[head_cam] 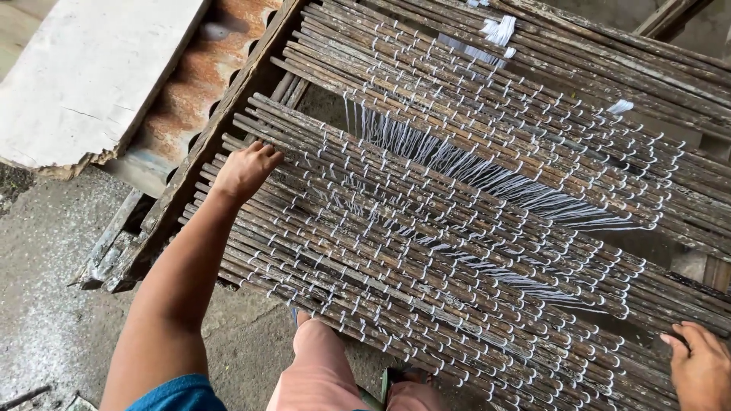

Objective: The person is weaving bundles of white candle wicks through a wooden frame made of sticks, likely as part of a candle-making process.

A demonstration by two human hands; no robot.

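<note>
The left hand [245, 169] is gripping rod ends at the rack's [228, 114] left edge; the right hand [700, 369] (grip hidden) is steadying the right edge, likely squaring the dark rods [426, 259].

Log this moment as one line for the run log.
left hand: on stick mat left end | right hand: on right edge | white threads: between sticks

Right hand [700, 369] cut off at the bottom right corner; its grip unseen. Left hand [245, 169] fingertips hidden among the rack's [472, 251] sticks.
</note>
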